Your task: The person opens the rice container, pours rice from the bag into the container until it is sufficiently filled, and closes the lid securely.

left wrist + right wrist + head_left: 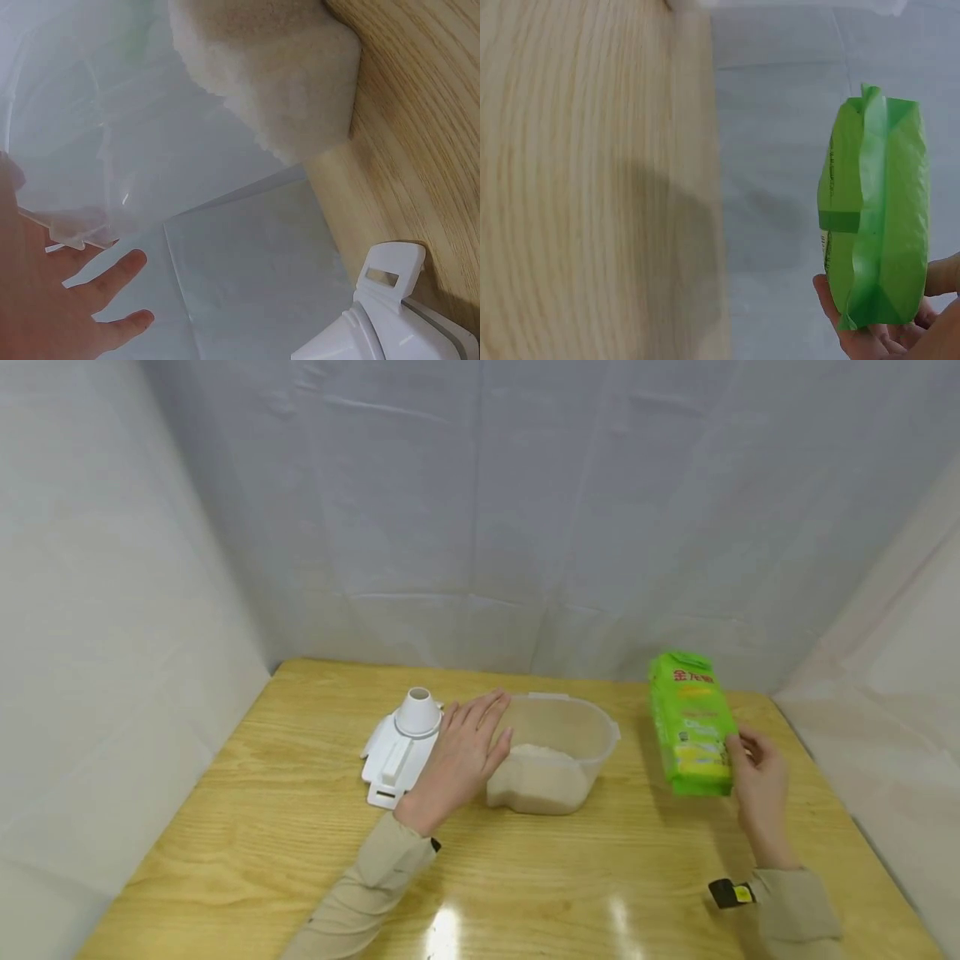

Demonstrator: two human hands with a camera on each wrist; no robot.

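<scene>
Two hands: left hand point(459, 753) flat, fingers straight, on tub point(555, 766); right hand point(759, 789) fingers clamped on green bag point(690, 723).
Risk: bag held low, could tip and spill.
Risk: rice tub could slide on counter point(300, 860).

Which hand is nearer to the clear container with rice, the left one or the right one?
The left. The left hand rests with straight fingers against the side of the clear container, touching it. The right hand is well apart from it, holding the green bag upright.

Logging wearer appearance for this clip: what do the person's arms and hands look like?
Both arms wear long beige sleeves. The left hand and right hand are bare, without gloves. A small black device with a yellow mark sits at the right cuff.
</scene>
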